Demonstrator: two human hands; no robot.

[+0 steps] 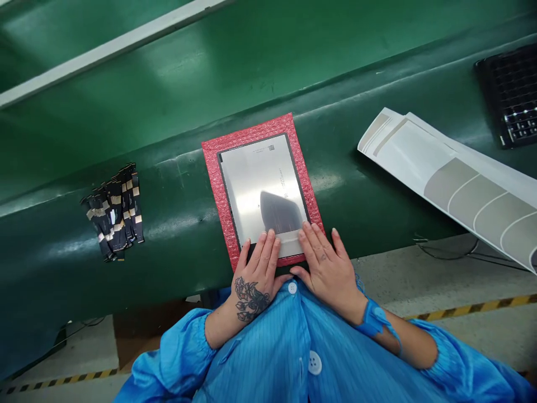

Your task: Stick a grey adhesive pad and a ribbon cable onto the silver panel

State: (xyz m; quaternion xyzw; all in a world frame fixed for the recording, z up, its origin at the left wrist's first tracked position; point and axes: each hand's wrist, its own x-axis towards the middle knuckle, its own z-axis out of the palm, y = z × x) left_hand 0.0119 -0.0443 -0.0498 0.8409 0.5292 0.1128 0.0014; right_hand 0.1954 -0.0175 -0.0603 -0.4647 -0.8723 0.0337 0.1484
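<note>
In the head view a flat display panel (247, 184) with a shiny silver back and a dark edge lies on a red bubble-wrap sheet (309, 190). Small printed text and a square code show on its surface. My left hand (257, 274) rests with straight fingers on the panel's near left part. On the near right part, my right hand (325, 263) lies flat, its fingers stretched out. A pale strip (289, 238) runs along the panel's near edge between the fingertips. Neither hand grips anything.
The green-covered bench (176, 184) carries a pile of black flex cables (117, 215) at left. A large printed sheet (453, 168) juts over the near edge at right. Behind it stands a black gridded tray (516, 95). A loose wire (453, 257) hangs below the sheet.
</note>
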